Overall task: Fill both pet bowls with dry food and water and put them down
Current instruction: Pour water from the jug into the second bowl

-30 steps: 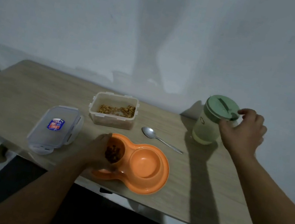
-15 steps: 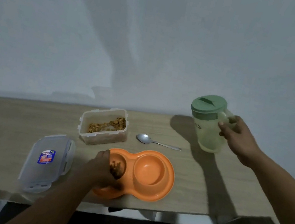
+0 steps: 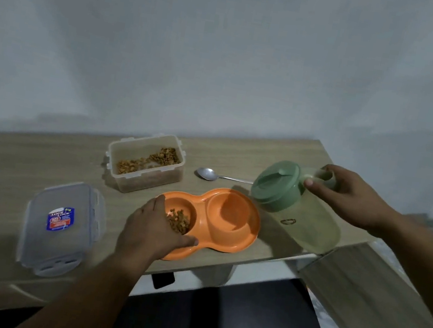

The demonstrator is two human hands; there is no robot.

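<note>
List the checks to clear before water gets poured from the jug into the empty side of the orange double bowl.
1. Right hand grips the jug by its handle: ok.
2. Jug tilted toward the empty well: ok.
3. Left hand steadies the orange double bowl: ok.
4. Kibble already in the other well: ok.
5. Green lid spout open: cannot tell.
6. Spoon clear of the pour path: ok.

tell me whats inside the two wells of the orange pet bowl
The left well holds brown kibble, partly covered by the left hand. The right well looks empty, with no water.
</note>
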